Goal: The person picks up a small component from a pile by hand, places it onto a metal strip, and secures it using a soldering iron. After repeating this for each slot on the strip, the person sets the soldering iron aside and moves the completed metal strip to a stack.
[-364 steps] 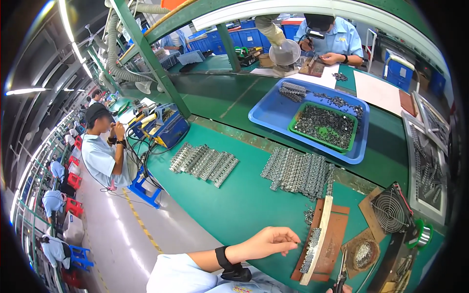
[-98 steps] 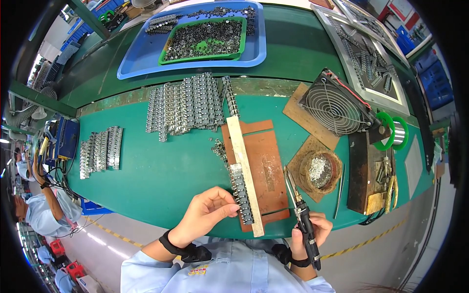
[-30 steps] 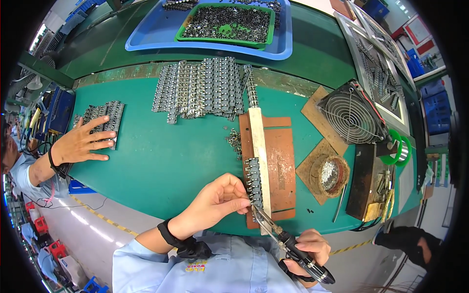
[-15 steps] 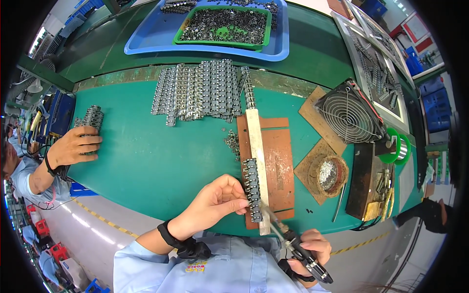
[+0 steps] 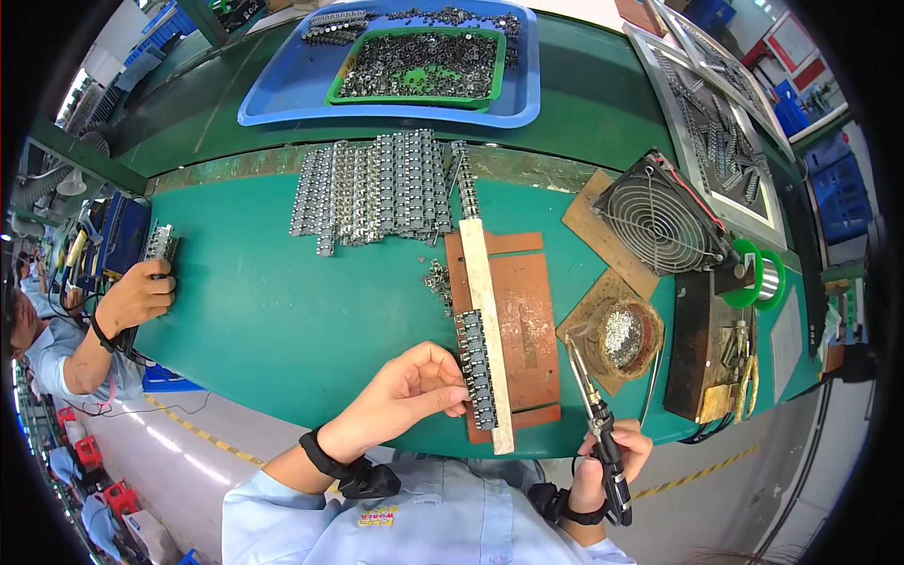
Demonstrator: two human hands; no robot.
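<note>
My right hand (image 5: 612, 460) is closed around a soldering iron (image 5: 605, 443) with a dark handle. The iron's tip is up at the left rim of a round brown pot (image 5: 623, 337) with silvery bits inside. My left hand (image 5: 410, 395) is in a pinch, thumb and fingers together at the left edge of a strip of small circuit boards (image 5: 476, 369). That strip lies along a pale wooden bar (image 5: 488, 330) on a reddish-brown board (image 5: 529, 330). Loose small parts (image 5: 439, 282) are heaped just left of the bar.
Rows of board strips (image 5: 377, 188) lie beyond my left hand. A blue tray (image 5: 282, 94) holds a green tray (image 5: 414, 102) of small parts. At right are a fan (image 5: 654, 212), a green solder spool (image 5: 770, 280) and a dark box (image 5: 697, 348). A co-worker's hand (image 5: 137, 299) is at left.
My right hand has swung the soldering iron away from the board strip to the pot's rim. My left hand stays pinched at the strip. The co-worker's hand has drawn back leftward.
</note>
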